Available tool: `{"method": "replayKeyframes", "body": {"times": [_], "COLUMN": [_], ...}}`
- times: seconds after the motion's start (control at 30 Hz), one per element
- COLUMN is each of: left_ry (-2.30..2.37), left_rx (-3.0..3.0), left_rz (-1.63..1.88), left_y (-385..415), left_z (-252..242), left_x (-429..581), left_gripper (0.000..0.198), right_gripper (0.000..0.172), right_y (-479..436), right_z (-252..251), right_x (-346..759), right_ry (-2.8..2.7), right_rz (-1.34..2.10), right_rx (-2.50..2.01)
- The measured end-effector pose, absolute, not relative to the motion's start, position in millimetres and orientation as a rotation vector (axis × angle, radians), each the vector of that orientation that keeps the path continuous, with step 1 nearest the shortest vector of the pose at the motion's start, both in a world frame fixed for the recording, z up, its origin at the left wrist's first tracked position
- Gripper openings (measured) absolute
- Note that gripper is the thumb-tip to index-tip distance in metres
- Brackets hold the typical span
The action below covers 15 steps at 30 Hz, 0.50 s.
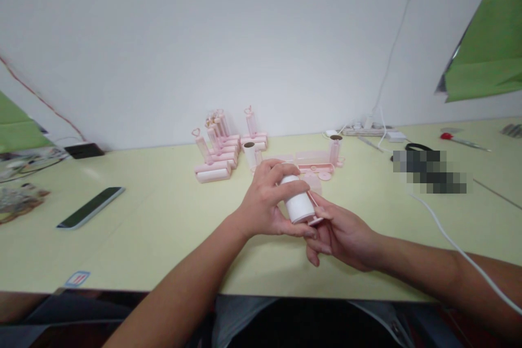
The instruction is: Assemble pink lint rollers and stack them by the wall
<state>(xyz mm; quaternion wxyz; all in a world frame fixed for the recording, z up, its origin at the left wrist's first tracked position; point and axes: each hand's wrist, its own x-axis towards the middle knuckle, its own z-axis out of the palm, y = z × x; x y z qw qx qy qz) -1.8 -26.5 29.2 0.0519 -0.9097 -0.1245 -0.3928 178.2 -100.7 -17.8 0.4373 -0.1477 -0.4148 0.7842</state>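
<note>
My left hand (263, 201) wraps its fingers round a white roll (297, 202) held above the pale yellow table (163, 217). My right hand (340, 234) closes on the roll's near end, where a pink plastic piece (316, 221) shows at its rim. Both hands meet at the middle of the view. Just behind them lie flat pink parts (316, 166) and a small upright roll (249, 153).
Several pink lint-roller units (218, 152) stand stacked at the back centre. A dark phone (90, 206) lies at left, a power strip (367, 130) and red-handled tool (460, 140) at back right. A white cable (457, 242) crosses my right forearm.
</note>
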Motion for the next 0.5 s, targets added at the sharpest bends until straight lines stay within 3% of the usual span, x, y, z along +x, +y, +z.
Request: {"method": "replayKeyframes", "body": {"times": [0.5], "left_ry": [-0.394], "left_rx": [-2.701], "left_rz": [-1.271], "left_y": [-28.8], "left_z": [27.1], "left_x": [1.9], "left_gripper": [0.075], "right_gripper": [0.039], "right_y": [-97.5], "right_z": [-26.1], "right_x": [178.5], "right_ry": [-1.043], "right_rz": [1.886], "right_rx": [-0.294]}}
